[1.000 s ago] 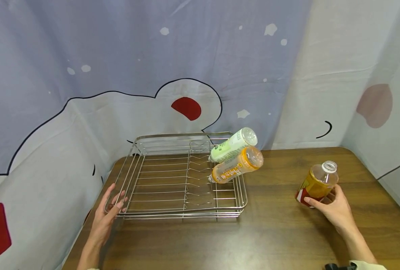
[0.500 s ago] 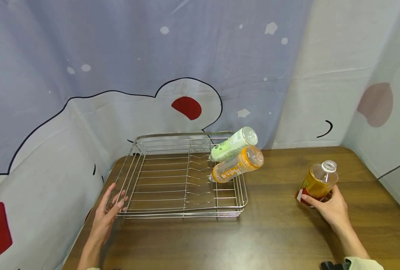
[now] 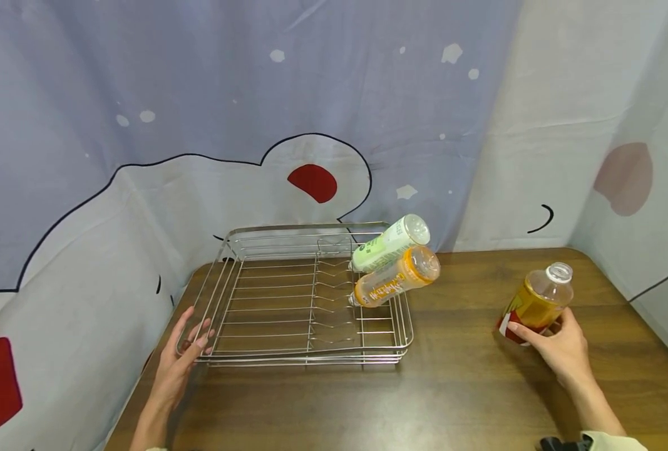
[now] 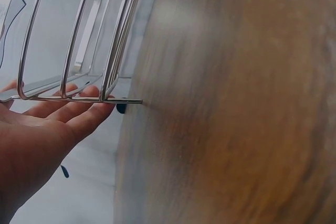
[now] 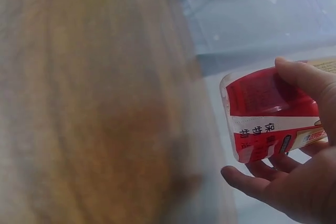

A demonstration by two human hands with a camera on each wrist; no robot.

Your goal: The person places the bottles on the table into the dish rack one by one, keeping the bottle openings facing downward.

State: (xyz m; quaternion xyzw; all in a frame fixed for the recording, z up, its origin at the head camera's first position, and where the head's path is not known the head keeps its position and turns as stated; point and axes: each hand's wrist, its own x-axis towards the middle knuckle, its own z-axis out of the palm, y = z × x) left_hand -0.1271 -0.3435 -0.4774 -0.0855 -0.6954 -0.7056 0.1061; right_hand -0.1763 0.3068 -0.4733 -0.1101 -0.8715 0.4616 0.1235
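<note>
Nearest the viewer, the left hand (image 3: 184, 357) is lying open at the front left corner of the wire rack (image 3: 266, 357), its straight fingers (image 4: 79, 114) touching the rack's lowest wires without curling round them. At the right, the right hand (image 3: 559, 347) is gripping a bottle (image 3: 536, 300) by its red-labelled lower part, thumb and fingers wrapped round it; the bottle is tilting, uncapped neck up and away from the person, amber liquid showing inside, well apart from the rack and above the wooden table (image 3: 452, 388). In the right wrist view the red label (image 5: 268, 111) is showing printed characters between thumb and fingertips. Farther back, two more bottles are leaning over the rack's right rim, bases pointing up and outward: an orange bottle (image 3: 395, 279) in front and a green-and-white bottle (image 3: 387, 241) just behind it, the two touching. Behind everything, a printed curtain (image 3: 311, 125) is hanging along the table's far edge.
</note>
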